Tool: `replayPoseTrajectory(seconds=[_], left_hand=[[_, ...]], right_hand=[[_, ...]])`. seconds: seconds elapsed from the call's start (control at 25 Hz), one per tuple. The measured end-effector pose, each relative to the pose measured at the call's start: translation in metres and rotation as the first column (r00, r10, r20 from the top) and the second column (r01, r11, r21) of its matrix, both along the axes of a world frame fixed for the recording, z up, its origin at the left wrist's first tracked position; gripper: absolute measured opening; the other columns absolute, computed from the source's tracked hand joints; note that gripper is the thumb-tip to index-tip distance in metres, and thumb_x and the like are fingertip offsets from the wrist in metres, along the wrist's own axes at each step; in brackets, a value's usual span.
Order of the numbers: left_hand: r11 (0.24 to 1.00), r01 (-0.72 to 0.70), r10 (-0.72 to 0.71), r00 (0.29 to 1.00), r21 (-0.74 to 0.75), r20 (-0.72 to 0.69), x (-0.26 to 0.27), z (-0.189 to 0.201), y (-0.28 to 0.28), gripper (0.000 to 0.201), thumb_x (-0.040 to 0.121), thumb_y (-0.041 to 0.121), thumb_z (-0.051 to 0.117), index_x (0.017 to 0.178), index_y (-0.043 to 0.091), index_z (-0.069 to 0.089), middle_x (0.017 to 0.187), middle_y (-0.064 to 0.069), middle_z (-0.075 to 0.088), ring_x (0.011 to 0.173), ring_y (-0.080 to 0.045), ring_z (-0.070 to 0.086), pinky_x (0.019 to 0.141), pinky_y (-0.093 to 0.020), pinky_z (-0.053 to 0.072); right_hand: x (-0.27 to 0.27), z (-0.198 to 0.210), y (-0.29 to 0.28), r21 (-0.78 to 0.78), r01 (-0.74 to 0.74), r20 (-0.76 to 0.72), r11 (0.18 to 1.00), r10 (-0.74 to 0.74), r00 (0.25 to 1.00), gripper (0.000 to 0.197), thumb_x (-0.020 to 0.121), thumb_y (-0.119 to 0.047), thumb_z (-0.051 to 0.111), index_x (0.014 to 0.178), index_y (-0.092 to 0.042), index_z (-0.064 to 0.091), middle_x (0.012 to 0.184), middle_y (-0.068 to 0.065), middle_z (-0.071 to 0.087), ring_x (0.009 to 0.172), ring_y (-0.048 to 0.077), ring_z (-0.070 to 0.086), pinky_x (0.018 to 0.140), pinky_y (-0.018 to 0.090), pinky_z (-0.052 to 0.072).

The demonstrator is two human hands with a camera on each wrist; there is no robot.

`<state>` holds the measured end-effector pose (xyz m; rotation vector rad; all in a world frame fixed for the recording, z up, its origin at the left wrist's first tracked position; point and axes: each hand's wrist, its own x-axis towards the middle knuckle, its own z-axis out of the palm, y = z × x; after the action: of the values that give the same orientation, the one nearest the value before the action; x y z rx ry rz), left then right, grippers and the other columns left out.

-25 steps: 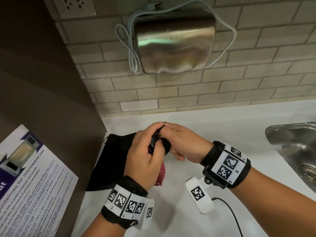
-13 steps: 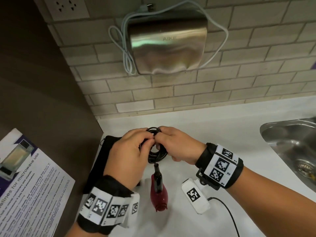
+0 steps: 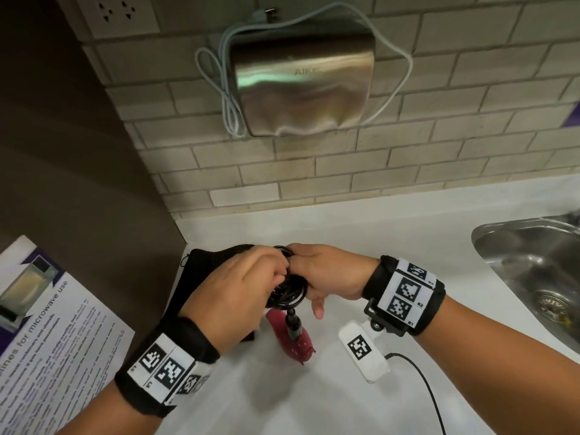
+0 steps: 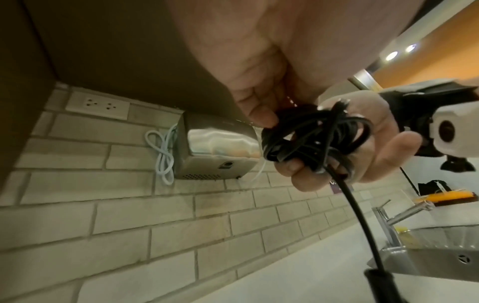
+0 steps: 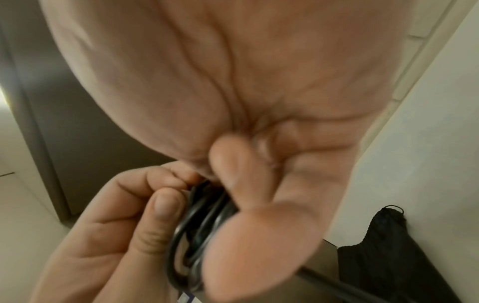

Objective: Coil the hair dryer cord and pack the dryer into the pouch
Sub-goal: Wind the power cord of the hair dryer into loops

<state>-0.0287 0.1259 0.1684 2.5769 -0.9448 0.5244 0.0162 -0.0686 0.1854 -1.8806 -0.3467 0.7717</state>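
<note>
Fingers [image 3: 276, 271] pinching black coiled cord [image 3: 290, 295]

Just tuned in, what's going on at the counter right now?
A person is bundling a hair dryer's black cord. Both the left hand and the right hand grip the coil above the white counter. The red dryer hangs below it. The black pouch lies on the counter, not yet packed.
</note>
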Motion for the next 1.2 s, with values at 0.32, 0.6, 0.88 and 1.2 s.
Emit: replayPoseTrajectory(seconds=[0.32,0.6,0.88,1.2], left_hand=[[0.84,-0.25,0.109,0.947,-0.481,-0.302,0.011,0.013,0.001,0.008,0.105,0.015,0.049,0.102,0.018,0.055,0.088,0.009,0.065,0.065,-0.004,0.064,0.064,-0.014,0.047],[0.423,-0.505,0.047,0.841,-0.753,-0.538,0.025,0.008,0.009,0.019,0.108,0.011,0.044,0.095,0.015,0.058,0.078,0.001,0.073,0.065,-0.009,0.072,0.076,-0.037,0.06],[0.366,-0.586,0.022,0.782,-0.723,-0.622,0.041,0.018,0.003,0.021,0.105,0.009,0.048,0.089,0.014,0.06,0.081,-0.004,0.065,0.063,-0.013,0.066,0.068,-0.032,0.054],[0.603,-0.699,0.198,0.597,-0.383,-0.777,0.066,0.012,-0.022,0.027,0.104,0.023,0.041,0.114,0.004,0.057,0.099,-0.016,0.065,0.087,-0.031,0.063,0.068,-0.034,0.048]], right_hand=[[-0.005,-0.003,-0.007,-0.128,-0.129,0.181,0.983,0.151,0.972,0.014,0.1,-0.017,0.046,0.087,-0.013,0.043,0.06,0.002,0.044,0.048,0.016,0.042,0.05,0.031,0.041],[-0.018,-0.011,-0.006,0.045,-0.082,0.24,0.996,0.069,0.968,0.021,0.101,-0.019,0.048,0.1,0.001,0.044,0.071,0.011,0.04,0.052,0.019,0.04,0.049,0.029,0.034],[-0.013,-0.02,-0.005,0.033,-0.034,0.312,0.999,0.022,0.95,0.02,0.105,-0.028,0.049,0.099,-0.009,0.049,0.075,0.001,0.046,0.054,0.003,0.04,0.057,0.026,0.037],[-0.006,-0.045,0.002,0.183,0.083,0.157,0.98,-0.112,0.981,0.028,0.096,-0.028,0.054,0.102,-0.001,0.051,0.085,0.012,0.048,0.055,0.011,0.038,0.05,0.025,0.031]])
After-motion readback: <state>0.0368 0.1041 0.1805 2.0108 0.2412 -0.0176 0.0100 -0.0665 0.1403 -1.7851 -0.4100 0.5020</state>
